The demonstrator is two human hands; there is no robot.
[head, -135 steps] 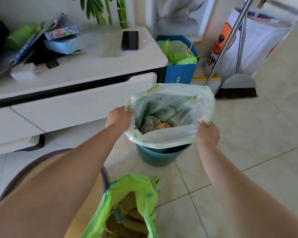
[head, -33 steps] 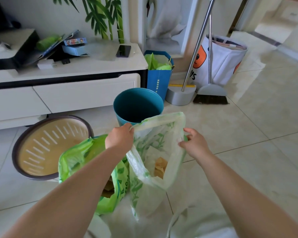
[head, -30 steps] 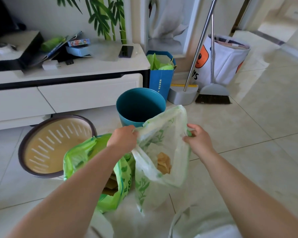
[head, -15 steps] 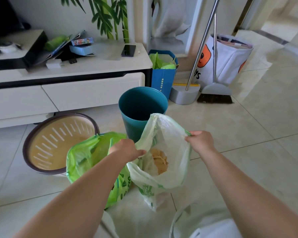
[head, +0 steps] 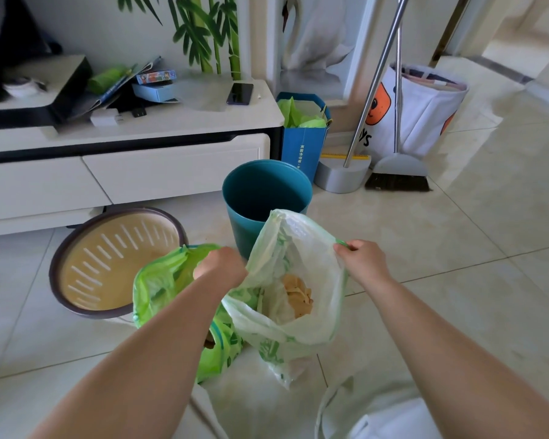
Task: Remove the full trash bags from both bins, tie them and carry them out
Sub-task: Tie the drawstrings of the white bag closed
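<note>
A translucent white trash bag with green print [head: 298, 299] hangs open between my hands, brown paper scraps showing inside. My left hand [head: 222, 267] grips its left rim and my right hand [head: 362, 261] pinches its right rim. A bright green trash bag [head: 162, 286] with cardboard in it stands on the floor just left of it, partly behind my left forearm. Behind the bags stands the teal bin [head: 267, 198], with no bag in it. The beige bin with a brown rim [head: 108, 261] stands to the left, also without a bag.
A white TV cabinet [head: 133, 166] with a phone and boxes runs along the back left. A blue paper bag [head: 305, 137], a dustpan and broom [head: 396, 172] and a white fabric basket [head: 425, 106] stand at the back right. Tiled floor [head: 457, 248] spreads to the right.
The white bag came out of the teal bin and moved toward me, beside the green bag. Over the last second both hands lowered it slightly and spread its mouth wider.
</note>
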